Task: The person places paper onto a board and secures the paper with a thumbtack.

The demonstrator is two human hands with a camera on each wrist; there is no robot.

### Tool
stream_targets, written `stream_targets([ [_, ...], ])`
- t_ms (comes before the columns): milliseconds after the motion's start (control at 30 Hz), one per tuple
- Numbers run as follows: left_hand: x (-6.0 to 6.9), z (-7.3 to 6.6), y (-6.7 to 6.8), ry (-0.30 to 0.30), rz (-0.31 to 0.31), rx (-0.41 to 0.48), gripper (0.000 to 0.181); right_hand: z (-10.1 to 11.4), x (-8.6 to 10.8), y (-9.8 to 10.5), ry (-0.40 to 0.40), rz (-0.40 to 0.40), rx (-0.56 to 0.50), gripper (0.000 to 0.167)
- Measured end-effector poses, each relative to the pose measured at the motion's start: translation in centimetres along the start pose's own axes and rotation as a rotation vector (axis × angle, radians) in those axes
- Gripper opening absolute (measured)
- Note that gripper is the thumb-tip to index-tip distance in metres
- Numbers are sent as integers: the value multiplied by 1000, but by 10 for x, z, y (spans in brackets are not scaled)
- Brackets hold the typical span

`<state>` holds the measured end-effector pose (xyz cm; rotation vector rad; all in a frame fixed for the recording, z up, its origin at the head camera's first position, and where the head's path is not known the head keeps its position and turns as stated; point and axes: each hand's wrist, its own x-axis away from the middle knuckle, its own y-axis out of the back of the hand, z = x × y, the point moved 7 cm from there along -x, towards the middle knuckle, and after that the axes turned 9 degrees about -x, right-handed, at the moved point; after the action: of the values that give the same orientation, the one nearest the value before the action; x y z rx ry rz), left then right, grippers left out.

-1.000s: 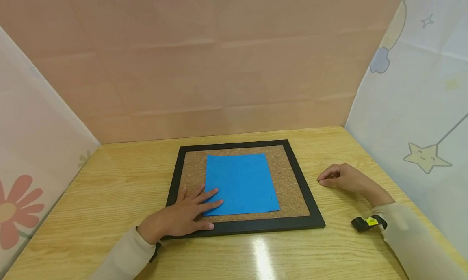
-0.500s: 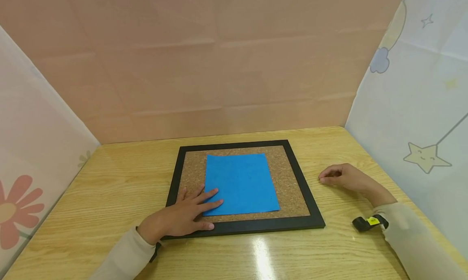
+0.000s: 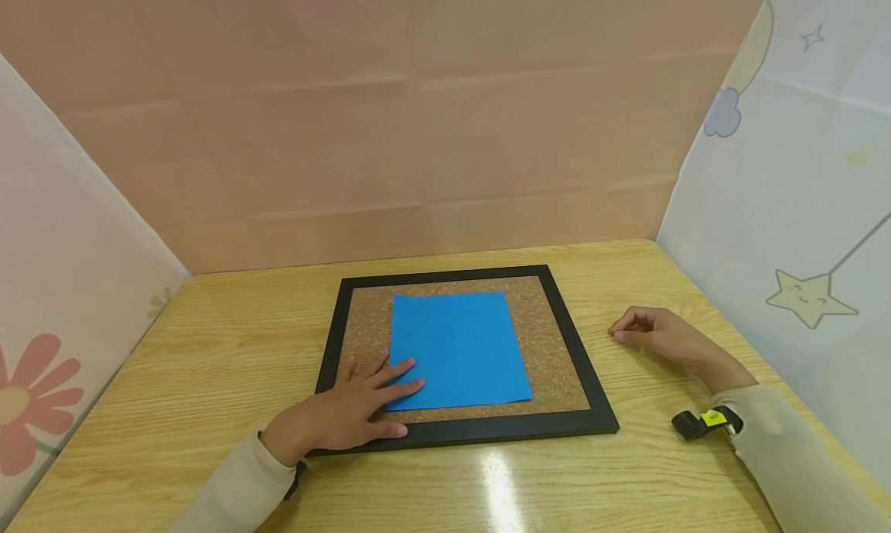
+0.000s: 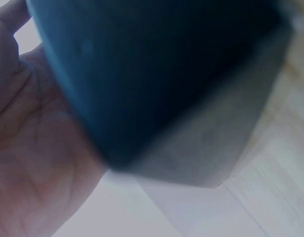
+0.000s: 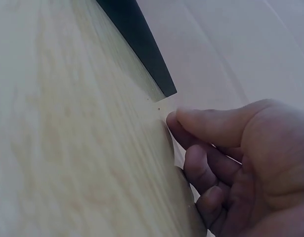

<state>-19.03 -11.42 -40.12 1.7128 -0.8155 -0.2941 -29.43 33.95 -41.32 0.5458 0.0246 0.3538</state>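
A sheet of blue paper (image 3: 459, 339) lies on a cork board (image 3: 557, 355) with a black frame (image 3: 508, 426). My left hand (image 3: 348, 409) rests with fingers spread over the paper's lower left corner, the cork and the frame's near left corner. In the left wrist view, the palm of the left hand (image 4: 38, 158) shows beside the blurred dark frame (image 4: 142, 64). Right of the board, my right hand (image 3: 664, 338) is low over the table, thumb and index fingertips together. In the right wrist view, the right hand (image 5: 260, 158) has its other fingers curled, with no object visible between the fingertips.
The board lies on a light wood table (image 3: 230, 347). A plain pinkish backdrop (image 3: 418, 131) stands behind it, with patterned side panels at left and right (image 3: 821, 193). Tiny dark specks (image 5: 158, 108) show on the table near the right fingertips.
My right hand has shifted very slightly right and away from me, its thumb and index fingertips still together. The left hand, paper and board have stayed in place.
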Motion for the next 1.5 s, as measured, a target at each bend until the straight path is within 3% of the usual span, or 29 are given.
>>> stream_targets([
  [433, 1, -1, 1, 0, -3, -1, 66, 3, 0, -1, 60, 0, 34, 16],
  [700, 1, -1, 2, 0, -5, 2, 65, 3, -1, -1, 61, 7, 10, 31],
  [1333, 2, -2, 3, 0, 2, 12, 65, 2, 0, 4, 1, -32, 56, 40],
  [1500, 2, -2, 2, 2, 1, 9, 65, 0, 0, 4, -23, -34, 25, 42],
])
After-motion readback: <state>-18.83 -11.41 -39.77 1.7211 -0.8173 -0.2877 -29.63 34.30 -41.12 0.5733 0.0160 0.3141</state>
